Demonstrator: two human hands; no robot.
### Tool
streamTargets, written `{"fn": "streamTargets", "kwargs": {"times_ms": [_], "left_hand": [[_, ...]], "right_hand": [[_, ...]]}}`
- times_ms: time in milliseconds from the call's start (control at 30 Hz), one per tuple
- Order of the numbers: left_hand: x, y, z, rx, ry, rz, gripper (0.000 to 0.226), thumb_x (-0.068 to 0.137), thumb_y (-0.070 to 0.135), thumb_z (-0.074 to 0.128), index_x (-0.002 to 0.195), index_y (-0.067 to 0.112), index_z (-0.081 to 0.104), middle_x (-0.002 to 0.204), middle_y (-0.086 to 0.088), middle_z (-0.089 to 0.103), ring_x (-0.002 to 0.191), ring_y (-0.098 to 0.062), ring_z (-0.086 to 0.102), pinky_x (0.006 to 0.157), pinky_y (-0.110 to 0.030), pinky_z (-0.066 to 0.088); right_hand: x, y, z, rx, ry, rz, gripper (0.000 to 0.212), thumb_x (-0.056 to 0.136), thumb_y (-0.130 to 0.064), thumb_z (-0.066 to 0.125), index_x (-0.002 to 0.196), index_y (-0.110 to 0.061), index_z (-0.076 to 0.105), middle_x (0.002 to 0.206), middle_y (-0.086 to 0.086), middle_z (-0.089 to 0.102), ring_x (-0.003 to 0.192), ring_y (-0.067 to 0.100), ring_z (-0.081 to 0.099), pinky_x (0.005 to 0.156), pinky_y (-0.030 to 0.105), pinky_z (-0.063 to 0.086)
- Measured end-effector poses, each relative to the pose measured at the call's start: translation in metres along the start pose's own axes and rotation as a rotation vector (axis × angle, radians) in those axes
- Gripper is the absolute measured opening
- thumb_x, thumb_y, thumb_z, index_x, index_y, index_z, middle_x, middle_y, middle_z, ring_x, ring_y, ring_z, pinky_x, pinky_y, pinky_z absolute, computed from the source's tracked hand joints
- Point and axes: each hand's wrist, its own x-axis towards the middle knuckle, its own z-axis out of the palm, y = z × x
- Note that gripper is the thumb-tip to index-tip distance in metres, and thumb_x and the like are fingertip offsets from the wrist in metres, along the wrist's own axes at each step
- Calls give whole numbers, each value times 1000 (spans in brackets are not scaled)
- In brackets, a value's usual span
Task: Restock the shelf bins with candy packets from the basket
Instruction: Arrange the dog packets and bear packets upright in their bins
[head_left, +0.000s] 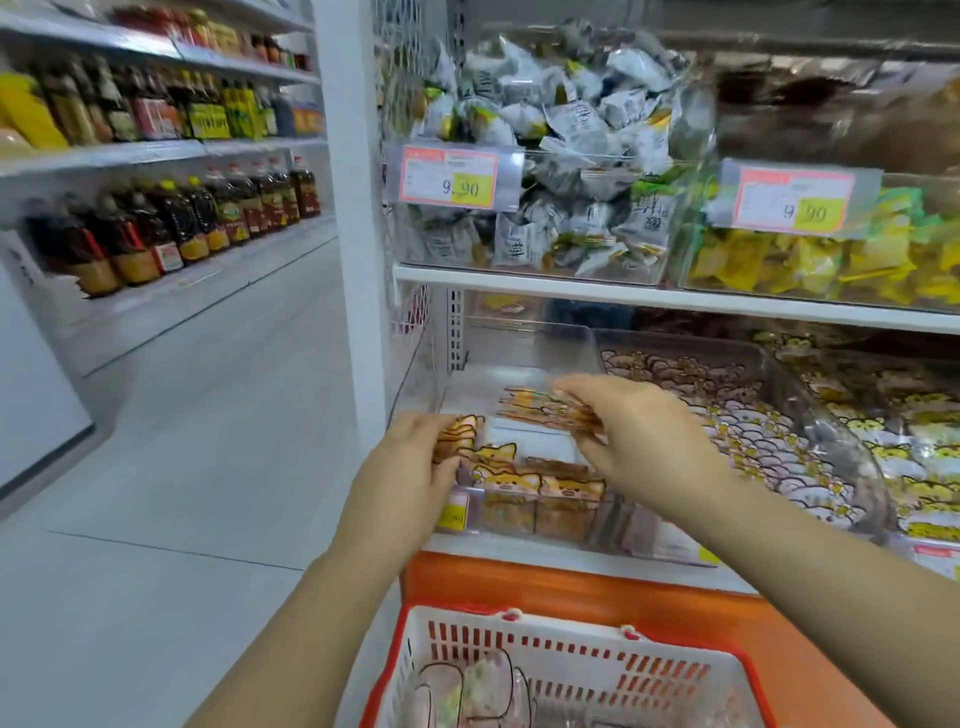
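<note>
From where I stand, both hands are over the clear bin on the lower shelf, at twelve o'clock from the basket. The left hand curls round a small stack of orange candy at the bin's nine o'clock edge. The right hand pinches a fan of the same kind above the bin's middle. A row stands upright along the front wall, at six o'clock, and the back of the bin looks mostly bare. I'd judge the step to be placing these two handfuls. It would go best by lowering them in behind the row, upright and faces forward, rather than dropping them flat. The fan looks loose, so squaring it first should stop pieces sliding out. Mind the next bin at three o'clock, which holds a different print. Spare packets wait in the basket.
</note>
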Motion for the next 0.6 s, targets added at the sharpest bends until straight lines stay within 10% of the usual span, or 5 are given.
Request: {"fn": "streamTargets", "kwargs": {"times_ms": [233, 433, 600], "left_hand": [[0, -27, 26, 285, -26, 74, 41, 104, 37, 43, 145, 36, 49, 153, 13, 43, 148, -13, 29, 120, -53, 23], [2, -40, 34, 259, 42, 99, 38, 100, 43, 37, 131, 36, 56, 136, 10, 59, 133, -20, 53, 107, -62, 41], [-2, -47, 37, 204, 107, 153, 35, 97, 40, 39, 130, 40, 48, 133, 14, 56, 126, -16, 55, 104, -61, 45]], "right_hand": [[98, 17, 81, -84, -184, 135, 41, 88, -20, 66, 128, -27, 59, 116, 7, 59, 99, 35, 63, 80, 43, 55], [163, 14, 129, 80, -503, 47, 58, 80, -32, 79, 133, -18, 60, 124, 5, 63, 111, 25, 58, 79, 24, 36], [167, 19, 162, 366, -640, 100, 46, 82, -48, 76, 121, -23, 69, 117, 1, 69, 100, 17, 64, 87, 34, 53]]}}
